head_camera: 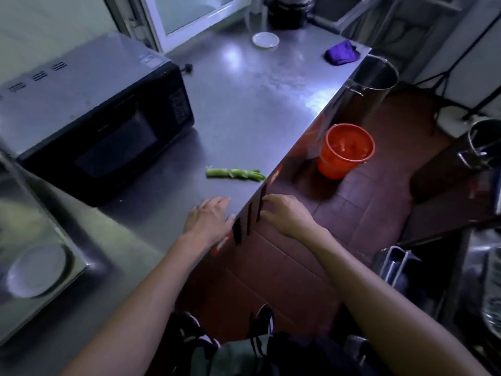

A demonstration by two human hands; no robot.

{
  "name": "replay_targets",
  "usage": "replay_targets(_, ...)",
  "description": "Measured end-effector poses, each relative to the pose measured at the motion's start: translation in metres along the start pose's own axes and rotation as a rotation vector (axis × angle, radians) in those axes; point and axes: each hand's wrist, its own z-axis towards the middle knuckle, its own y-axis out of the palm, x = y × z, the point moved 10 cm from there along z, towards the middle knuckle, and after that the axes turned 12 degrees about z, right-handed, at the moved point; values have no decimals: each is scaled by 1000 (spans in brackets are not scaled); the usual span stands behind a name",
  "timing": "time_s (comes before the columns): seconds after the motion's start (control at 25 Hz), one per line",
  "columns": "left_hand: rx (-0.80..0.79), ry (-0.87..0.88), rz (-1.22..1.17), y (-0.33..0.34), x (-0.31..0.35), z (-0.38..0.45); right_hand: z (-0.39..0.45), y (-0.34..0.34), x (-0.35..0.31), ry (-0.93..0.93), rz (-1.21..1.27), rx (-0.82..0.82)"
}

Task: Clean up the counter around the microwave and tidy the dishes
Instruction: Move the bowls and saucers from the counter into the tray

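Seen from above, a stainless-steel counter (244,104) in a dim kitchen, taken left to right. At far left, set in a recessed steel basin, a pale plate (36,270), blurred by the wide lens. Beside it, on the counter, a black microwave (108,126) with its door closed and its keypad facing the open worktop; just behind its far corner, a dark plug (187,68) lying on the steel. In front of the microwave and near the counter's front edge, a green vegetable stalk (234,174) lying flat, apart from everything else. Just short of the stalk, left hand (210,218) over the counter near its edge, palm down, fingers straight and loosely spread, gripping nothing; contact with the surface cannot be told. Off the edge and over the floor, right hand (286,213) level with the left, fingers relaxed and slightly bent toward the counter's front face, empty. At the far end of the counter, a small white dish (265,39) near the window, and further right a crumpled purple cloth (343,52) at the far corner. Below the counter's edge, on the dark red tiled floor, an orange bucket (345,150), upright, holding scraps too blurred to identify. Behind it, a tall steel pot (371,80) standing against the counter's end.
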Motion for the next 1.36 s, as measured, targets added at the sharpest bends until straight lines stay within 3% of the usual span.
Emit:
replay_targets(0.2,8,117,23,-13,72,36,-8,-47,53,69,41,62)
replay_targets(0.48,-39,204,6,-12,120,113,30,-88,89,113,34,103)
replay_targets(1.08,-25,221,-41,-56,135,291,187,-179,98,91,19,127)
replay_targets(1.36,-103,251,39,-53,189,367,245,-227,151,70,65,104)
